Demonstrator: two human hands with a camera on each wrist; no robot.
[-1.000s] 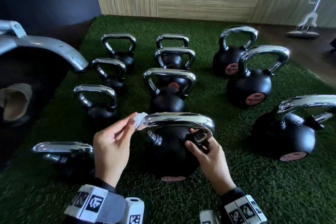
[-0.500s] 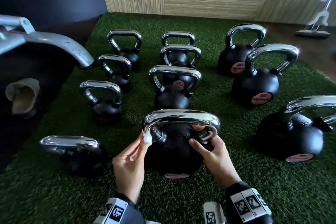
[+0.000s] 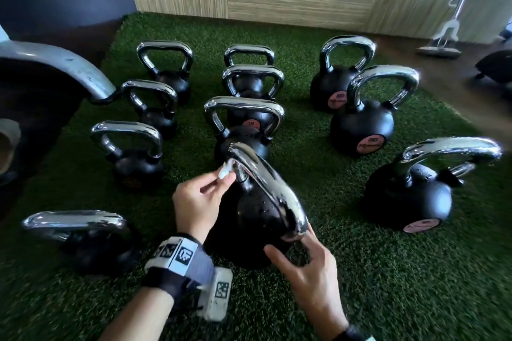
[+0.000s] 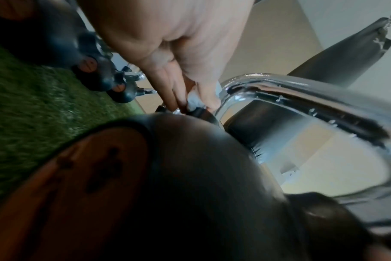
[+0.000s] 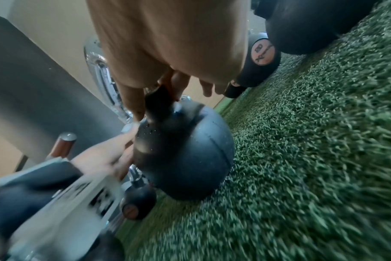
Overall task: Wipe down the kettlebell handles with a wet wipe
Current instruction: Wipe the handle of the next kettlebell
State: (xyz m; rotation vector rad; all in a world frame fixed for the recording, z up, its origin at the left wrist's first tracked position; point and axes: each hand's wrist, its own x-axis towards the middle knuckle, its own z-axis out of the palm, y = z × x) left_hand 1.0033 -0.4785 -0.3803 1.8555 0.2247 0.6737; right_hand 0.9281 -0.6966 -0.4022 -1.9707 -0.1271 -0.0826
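At the bottom centre of the head view, the right hand (image 3: 307, 266) is gripping the near end of the chrome handle (image 3: 266, 183) where it meets the black body of the nearest kettlebell (image 3: 249, 224). Its thumb and fingers are curling around the handle base; the right wrist view confirms fingers (image 5: 132, 98) bearing on the black collar there. The kettlebell is standing on the green turf (image 3: 388, 271), turned so that its handle is running from lower right to upper left in the frame.

Just above centre, the left hand (image 3: 199, 199) is pinching a small white wet wipe (image 3: 225, 171) between thumb and fingertips and pressing it against the far leg of the handle. The left wrist view shows the wipe (image 4: 194, 100) at the bend where the leg joins the collar; blur makes it hard to tell how much of the wipe is actually contacting the chrome.

To perform this step well: keep the right hand steadying the bell against rolling, wrap the wipe around the leg rather than dabbing one face, then draw it along the top bar toward the near end, covering the underside too.

Farther up the frame, the other kettlebells (image 3: 243, 119) are standing in rows across the turf, handles awaiting attention as far as can be judged.
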